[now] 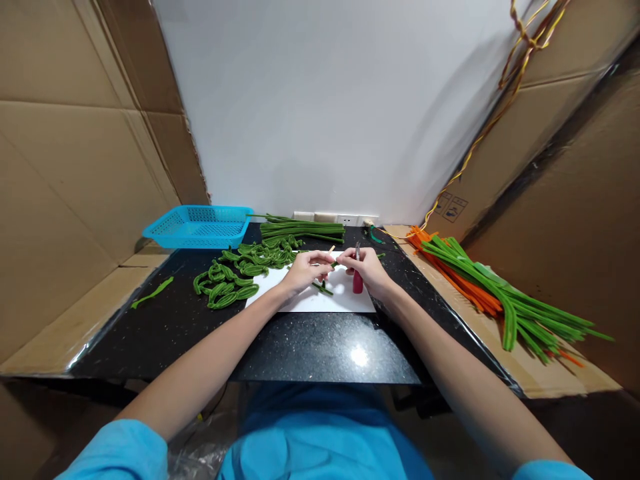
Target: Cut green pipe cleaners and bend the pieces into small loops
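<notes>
My left hand (311, 270) and my right hand (367, 267) meet over a white sheet (295, 305). Between their pinched fingertips is a short dark green pipe cleaner (335, 264). A red-handled tool with a metal tip (357, 281) is also held in my right hand, handle downward; its exact kind is unclear. A thin pale stick (331, 249) shows beside my left fingertips. Below the hands, a green pipe cleaner piece (323, 289) crosses the sheet. Looped green pipe cleaner shapes (225, 283) are heaped left of the sheet.
A blue plastic basket (200, 243) stands at the back left. Straight dark green pipe cleaners (303, 230) lie by the wall. Bright green (500, 293) and orange stems (465, 287) rest at right on cardboard. A green strip (153, 293) lies left; a twisted cord (470, 157) runs to the sockets.
</notes>
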Demonstrator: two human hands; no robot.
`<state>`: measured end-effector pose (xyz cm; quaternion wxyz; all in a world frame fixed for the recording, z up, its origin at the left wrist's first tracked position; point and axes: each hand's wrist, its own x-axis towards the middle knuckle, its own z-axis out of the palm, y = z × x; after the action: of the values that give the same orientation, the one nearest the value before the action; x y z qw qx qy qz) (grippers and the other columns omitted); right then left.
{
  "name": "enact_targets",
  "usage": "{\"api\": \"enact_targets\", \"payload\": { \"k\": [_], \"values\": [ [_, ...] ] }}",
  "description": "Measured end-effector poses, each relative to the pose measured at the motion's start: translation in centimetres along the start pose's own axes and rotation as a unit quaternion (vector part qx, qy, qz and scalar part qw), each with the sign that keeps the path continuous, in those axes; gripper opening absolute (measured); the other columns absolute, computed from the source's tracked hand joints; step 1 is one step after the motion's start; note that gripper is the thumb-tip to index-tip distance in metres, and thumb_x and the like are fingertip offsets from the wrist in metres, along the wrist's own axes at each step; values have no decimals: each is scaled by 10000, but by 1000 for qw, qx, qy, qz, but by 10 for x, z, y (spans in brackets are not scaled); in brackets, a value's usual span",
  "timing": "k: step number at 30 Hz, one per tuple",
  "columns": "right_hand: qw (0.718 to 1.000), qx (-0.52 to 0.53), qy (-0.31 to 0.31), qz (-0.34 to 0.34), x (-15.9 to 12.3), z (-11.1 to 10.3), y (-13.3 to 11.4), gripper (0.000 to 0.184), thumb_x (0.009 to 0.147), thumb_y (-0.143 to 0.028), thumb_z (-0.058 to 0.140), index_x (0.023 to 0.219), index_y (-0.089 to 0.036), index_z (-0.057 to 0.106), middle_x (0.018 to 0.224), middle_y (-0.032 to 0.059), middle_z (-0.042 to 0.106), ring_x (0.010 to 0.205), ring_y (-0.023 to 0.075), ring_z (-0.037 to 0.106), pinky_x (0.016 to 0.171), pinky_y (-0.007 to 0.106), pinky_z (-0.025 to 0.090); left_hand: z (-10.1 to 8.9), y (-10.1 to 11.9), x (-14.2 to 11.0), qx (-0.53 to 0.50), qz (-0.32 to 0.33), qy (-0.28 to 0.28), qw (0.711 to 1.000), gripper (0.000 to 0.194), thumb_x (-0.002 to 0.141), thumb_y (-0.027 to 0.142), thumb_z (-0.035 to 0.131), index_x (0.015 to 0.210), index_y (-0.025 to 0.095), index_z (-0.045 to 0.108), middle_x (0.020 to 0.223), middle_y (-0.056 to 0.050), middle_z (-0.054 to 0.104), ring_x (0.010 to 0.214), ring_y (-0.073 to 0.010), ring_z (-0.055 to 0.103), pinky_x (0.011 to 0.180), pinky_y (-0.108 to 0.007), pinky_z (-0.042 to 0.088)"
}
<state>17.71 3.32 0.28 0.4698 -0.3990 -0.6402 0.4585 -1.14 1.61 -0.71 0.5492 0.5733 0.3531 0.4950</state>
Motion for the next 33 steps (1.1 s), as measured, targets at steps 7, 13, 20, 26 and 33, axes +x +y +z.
{"api": "enact_targets", "payload": {
  "k": [7,13,20,26,33],
  "values": [
    [998,-52,9,-44,-2,4,-3,470,703,-641,791,744,-179,716,606,5,572,470,106,424,460,278,310,2,1,-4,36,-9,-7,999,190,781,221,768,900,97,688,837,-116,740,556,-109,626,465,-206,452],
    [997,-27,78,4,2,-2,-3,559,755,-733,695,696,-185,605,575,-35,420,531,110,359,487,269,301,-3,-1,0,-6,-14,68,998,265,809,294,759,935,133,590,889,-141,765,558,-120,635,414,-187,421],
    [949,-306,76,-16,11,-16,20,347,667,-359,761,867,-227,510,758,-27,552,680,167,507,620,290,387,-7,4,0,-23,-26,157,987,216,815,264,721,897,153,555,967,-144,764,534,-109,624,390,-187,385],
    [905,-409,65,-96,4,-7,20,406,727,-278,645,1097,-232,484,1076,75,570,918,247,566,760,353,449,-3,7,-2,-18,-44,167,985,141,814,217,676,868,153,563,926,-123,749,532,-93,590,385,-178,366],
    [889,-442,14,-121,6,-4,31,318,785,-256,614,1091,-214,538,1070,101,601,967,284,536,877,418,430,-3,6,-2,-22,-52,172,983,142,804,228,679,856,154,570,927,-114,740,522,-87,580,383,-175,360]
  ]
}}
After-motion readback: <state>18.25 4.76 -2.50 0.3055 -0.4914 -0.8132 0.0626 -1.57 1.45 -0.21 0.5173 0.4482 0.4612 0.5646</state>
